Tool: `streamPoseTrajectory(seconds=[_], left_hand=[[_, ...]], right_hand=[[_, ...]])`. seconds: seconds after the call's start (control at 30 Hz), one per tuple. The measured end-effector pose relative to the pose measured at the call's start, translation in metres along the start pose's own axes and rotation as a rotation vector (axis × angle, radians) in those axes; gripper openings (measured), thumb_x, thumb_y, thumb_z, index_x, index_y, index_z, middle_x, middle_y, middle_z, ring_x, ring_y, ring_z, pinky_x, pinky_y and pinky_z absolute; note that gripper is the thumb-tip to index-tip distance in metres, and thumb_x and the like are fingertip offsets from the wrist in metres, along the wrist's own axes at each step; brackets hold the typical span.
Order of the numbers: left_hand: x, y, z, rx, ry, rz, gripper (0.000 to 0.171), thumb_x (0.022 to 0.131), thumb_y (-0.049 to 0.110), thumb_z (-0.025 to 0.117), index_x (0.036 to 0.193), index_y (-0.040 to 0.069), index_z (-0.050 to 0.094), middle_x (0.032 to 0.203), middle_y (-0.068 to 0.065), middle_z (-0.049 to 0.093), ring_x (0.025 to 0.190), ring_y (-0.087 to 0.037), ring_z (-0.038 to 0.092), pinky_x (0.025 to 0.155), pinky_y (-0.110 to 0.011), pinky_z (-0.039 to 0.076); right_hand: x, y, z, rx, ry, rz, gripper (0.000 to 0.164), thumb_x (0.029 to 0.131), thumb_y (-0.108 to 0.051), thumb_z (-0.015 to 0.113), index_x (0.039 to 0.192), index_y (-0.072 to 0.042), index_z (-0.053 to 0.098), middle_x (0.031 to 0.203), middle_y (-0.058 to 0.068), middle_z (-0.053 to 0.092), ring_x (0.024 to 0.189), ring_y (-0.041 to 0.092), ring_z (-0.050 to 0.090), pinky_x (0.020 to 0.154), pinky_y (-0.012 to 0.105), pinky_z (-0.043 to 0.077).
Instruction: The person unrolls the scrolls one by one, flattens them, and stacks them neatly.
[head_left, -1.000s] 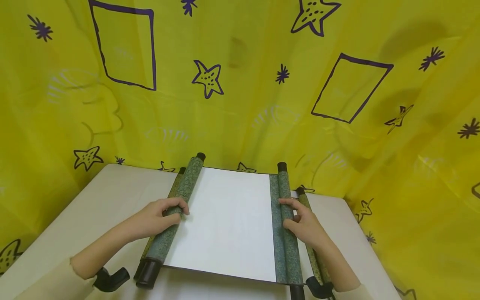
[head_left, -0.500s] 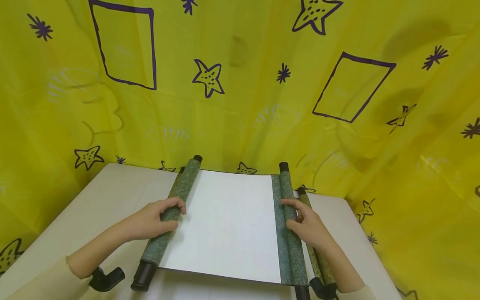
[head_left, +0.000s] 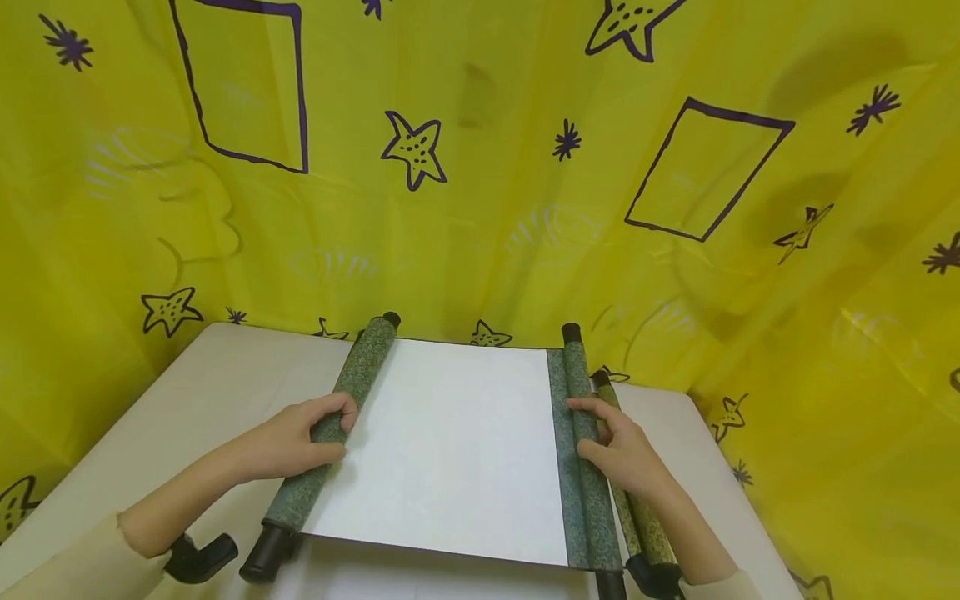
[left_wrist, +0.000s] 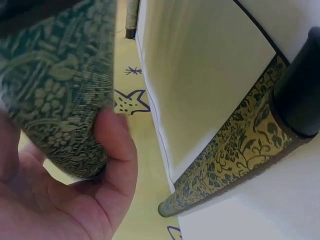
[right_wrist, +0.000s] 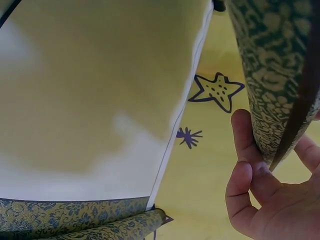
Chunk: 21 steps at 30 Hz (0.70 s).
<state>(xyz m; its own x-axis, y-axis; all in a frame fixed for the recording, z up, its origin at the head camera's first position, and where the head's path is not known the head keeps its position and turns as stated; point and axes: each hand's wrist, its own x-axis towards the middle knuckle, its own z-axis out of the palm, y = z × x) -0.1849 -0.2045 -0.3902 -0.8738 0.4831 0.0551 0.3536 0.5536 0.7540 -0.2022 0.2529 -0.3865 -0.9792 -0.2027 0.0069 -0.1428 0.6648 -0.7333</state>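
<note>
A green brocade scroll with blank white paper (head_left: 442,450) is held partly unrolled above the table. My left hand (head_left: 300,437) grips its left roll (head_left: 363,362), thumb and fingers around the brocade. On the right, my right hand (head_left: 618,446) holds the other roller (head_left: 588,475) between thumb and fingers. Both hands show from below in the wrist views, the left hand (left_wrist: 110,195) around its patterned roll (left_wrist: 60,95) and the right hand (right_wrist: 270,195) at the narrower roller (right_wrist: 275,65). Black knobs (head_left: 262,554) cap the ends.
A second scroll with gold-green brocade lies unrolled beneath; its roller (left_wrist: 225,155) rests on the white table (head_left: 187,400), its other roller (right_wrist: 75,222) at the opposite end. Yellow curtain (head_left: 480,167) with drawn stars hangs behind. Black wrist mounts (head_left: 198,558) sit near the sleeves.
My left hand has moved left and slightly down with its roll, and the right hand slightly right. More white paper spans between the rollers.
</note>
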Motion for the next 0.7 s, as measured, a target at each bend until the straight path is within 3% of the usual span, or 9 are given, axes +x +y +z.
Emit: streamPoseTrajectory(seconds=[0.1, 0.23, 0.4, 0.57, 0.7], left_hand=[[-0.001, -0.001, -0.002, -0.017, -0.029, -0.006, 0.017, 0.088, 0.012, 0.064, 0.102, 0.019, 0.059, 0.114, -0.009, 0.058, 0.054, -0.006, 0.031, 0.059, -0.029, 0.036], [-0.001, -0.004, -0.003, -0.008, -0.040, 0.008, 0.009, 0.092, 0.017, 0.064, 0.099, 0.020, 0.059, 0.106, -0.006, 0.060, 0.057, -0.007, 0.035, 0.061, -0.029, 0.037], [-0.004, -0.008, -0.006, 0.021, -0.012, 0.012, 0.024, 0.088, 0.029, 0.074, 0.095, 0.021, 0.052, 0.100, -0.002, 0.057, 0.068, -0.011, 0.041, 0.066, -0.030, 0.037], [-0.006, -0.011, -0.010, 0.034, -0.026, 0.019, 0.028, 0.085, 0.021, 0.075, 0.099, 0.020, 0.051, 0.105, -0.002, 0.056, 0.081, -0.016, 0.046, 0.071, -0.031, 0.037], [-0.008, -0.012, -0.013, 0.024, -0.037, -0.001, 0.022, 0.086, 0.014, 0.069, 0.104, 0.020, 0.057, 0.115, -0.005, 0.058, 0.070, -0.011, 0.042, 0.065, -0.029, 0.037]], right_hand=[[0.000, -0.001, 0.000, -0.001, -0.005, -0.009, 0.060, 0.087, 0.000, 0.062, 0.142, -0.023, 0.053, 0.057, -0.002, 0.029, 0.046, 0.009, 0.025, 0.045, 0.025, 0.030], [0.002, -0.001, -0.001, -0.040, 0.002, -0.007, 0.058, 0.088, -0.001, 0.061, 0.141, -0.024, 0.054, 0.057, -0.002, 0.030, 0.047, 0.010, 0.026, 0.045, 0.025, 0.032], [0.001, -0.001, -0.003, -0.071, 0.004, -0.026, 0.057, 0.089, -0.002, 0.062, 0.142, -0.023, 0.053, 0.060, 0.000, 0.032, 0.047, 0.009, 0.027, 0.045, 0.026, 0.034], [-0.002, -0.003, -0.004, -0.052, -0.005, -0.043, 0.058, 0.089, -0.002, 0.063, 0.143, -0.021, 0.052, 0.063, 0.000, 0.035, 0.046, 0.007, 0.027, 0.045, 0.026, 0.034], [-0.002, -0.004, -0.004, -0.043, 0.002, -0.046, 0.058, 0.088, -0.001, 0.064, 0.142, -0.022, 0.053, 0.065, 0.000, 0.036, 0.045, 0.007, 0.028, 0.045, 0.026, 0.034]])
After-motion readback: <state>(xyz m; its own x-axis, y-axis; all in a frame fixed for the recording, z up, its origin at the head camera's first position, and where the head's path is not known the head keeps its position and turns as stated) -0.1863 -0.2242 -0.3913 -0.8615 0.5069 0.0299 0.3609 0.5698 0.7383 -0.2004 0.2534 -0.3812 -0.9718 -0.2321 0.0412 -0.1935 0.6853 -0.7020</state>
